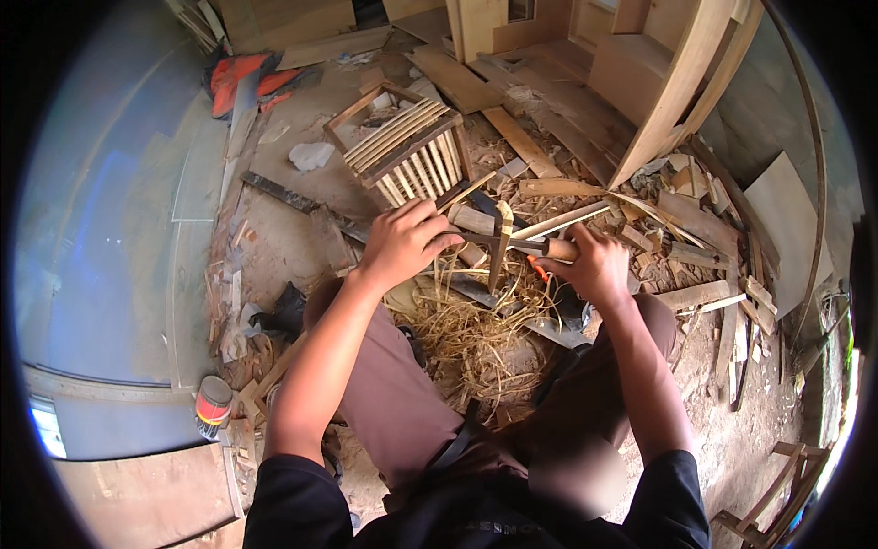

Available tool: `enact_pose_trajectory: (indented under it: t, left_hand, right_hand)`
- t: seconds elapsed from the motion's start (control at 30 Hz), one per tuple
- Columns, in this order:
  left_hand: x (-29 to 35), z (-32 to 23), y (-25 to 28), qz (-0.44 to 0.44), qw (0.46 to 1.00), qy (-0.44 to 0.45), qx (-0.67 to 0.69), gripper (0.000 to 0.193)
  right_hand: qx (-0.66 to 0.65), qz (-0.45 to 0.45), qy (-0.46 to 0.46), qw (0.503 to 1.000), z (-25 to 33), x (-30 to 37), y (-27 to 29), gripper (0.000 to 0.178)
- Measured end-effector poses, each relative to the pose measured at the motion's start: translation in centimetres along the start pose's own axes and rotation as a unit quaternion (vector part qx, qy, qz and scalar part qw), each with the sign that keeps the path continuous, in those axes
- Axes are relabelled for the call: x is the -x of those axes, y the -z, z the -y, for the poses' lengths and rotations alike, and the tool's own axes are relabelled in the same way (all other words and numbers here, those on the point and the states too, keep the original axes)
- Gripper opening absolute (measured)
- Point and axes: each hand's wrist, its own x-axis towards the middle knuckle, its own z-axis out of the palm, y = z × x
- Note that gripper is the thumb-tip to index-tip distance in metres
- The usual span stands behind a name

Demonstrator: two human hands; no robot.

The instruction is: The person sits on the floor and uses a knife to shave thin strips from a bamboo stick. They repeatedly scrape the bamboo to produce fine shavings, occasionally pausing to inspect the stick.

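Head view: bladed tool [527,244] spans between the hands, over pale shavings [485,348]. Right hand [599,265] is clenched round its wooden handle [561,250]; left hand [402,242] curls near the far end, exact grip I cannot tell. Probably stiff, fairly light; best held by that handle.

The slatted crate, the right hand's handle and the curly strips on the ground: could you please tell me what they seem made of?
Slatted crate: wood, apparently unvarnished, looking dull, pale to dark brown. Handle in the right hand: probably bare wood, from its even tan colour. Curly strips: likely wood or bamboo shavings, thin, straw-coloured, tangled.
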Motion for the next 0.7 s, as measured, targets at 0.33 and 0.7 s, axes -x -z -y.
enact_pose_trajectory:
  t: [0.33, 0.7]
  left_hand:
    - [-0.9, -0.3, 3.4, -0.076, 0.996, 0.021, -0.043, 0.019]
    - [-0.1, 0.0, 2.5, -0.091, 0.995, 0.040, -0.025, 0.016]
  right_hand:
    - [-0.008, -0.055, 0.034, 0.998, 1.1, -2.4, 0.8, 0.055]
    - [0.023, -0.012, 0.021, 0.999, 1.5, -1.8, 1.0, 0.055]
